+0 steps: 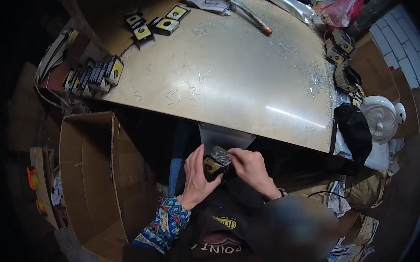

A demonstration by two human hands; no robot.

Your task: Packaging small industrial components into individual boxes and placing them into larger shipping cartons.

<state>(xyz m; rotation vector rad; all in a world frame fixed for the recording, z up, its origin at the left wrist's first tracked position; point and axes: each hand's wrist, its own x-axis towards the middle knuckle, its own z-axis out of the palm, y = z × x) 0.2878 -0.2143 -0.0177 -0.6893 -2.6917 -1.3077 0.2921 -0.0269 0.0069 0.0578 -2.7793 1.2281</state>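
You are gripping a small black and yellow block (213,165) between both hands: your left hand (198,176) is cupping it from the left, your right hand (250,166) pinching its silvery top, just below the bench (236,78) edge.

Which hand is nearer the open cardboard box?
Left. The left hand is just right of the cardboard box; the right hand lies farther right, beyond the small black-and-yellow part.

The left forearm wore a knitted sleeve (165,225) patterned in blue, red, yellow and white zigzags. The right wrist carried a thin band (283,192). Both hands were bare.
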